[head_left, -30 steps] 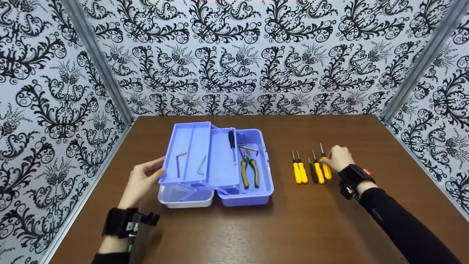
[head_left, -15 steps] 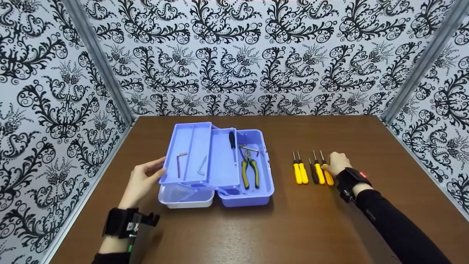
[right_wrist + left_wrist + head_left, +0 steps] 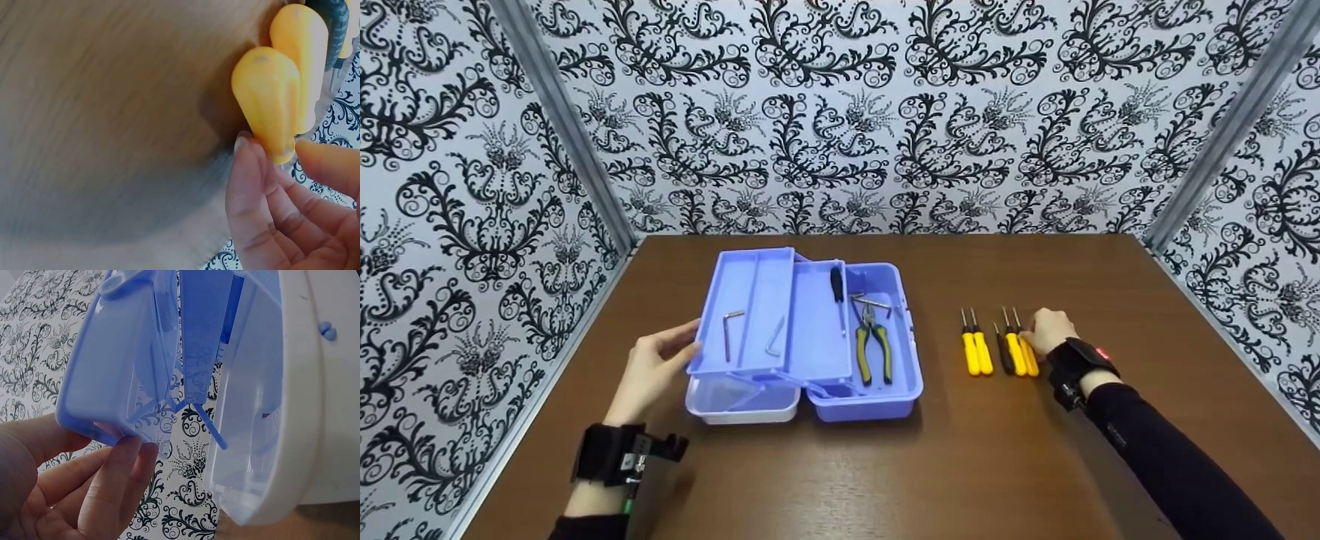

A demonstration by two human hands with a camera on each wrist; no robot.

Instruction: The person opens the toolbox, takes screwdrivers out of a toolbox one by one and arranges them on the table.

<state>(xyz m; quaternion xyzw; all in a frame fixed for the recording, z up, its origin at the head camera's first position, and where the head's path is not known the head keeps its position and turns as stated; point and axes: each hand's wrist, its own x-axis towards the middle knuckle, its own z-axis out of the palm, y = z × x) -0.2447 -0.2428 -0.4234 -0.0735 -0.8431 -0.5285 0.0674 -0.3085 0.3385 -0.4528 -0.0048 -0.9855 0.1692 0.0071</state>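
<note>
The right hand (image 3: 1048, 331) pinches the rightmost yellow screwdriver (image 3: 1027, 354) by its handle, thumb (image 3: 332, 166) on one side and fingertips (image 3: 247, 169) on the other, as the right wrist view shows. That screwdriver lies on the counter (image 3: 1035, 465) just beside a second yellow-handled one (image 3: 1016, 351) and a black-handled one (image 3: 1003, 354); two more yellow screwdrivers (image 3: 976, 351) lie a little to the left. Because the handles lie so close together, a careless lift could likely drag or roll the neighbours, and the smooth tapered handle could slip from so light a pinch.

The left hand (image 3: 649, 371) rests with relaxed, straight fingers against the left edge of the raised upper tray (image 3: 742, 300) of the blue toolbox (image 3: 885, 390), gripping nothing. The tray stands out on its hinged arms over the lower compartment, carrying two hex keys (image 3: 730, 330); a push from that hand could swing it and make them slide. Pliers (image 3: 870, 345) and a black-handled screwdriver (image 3: 836, 289) lie in the right half.
</note>
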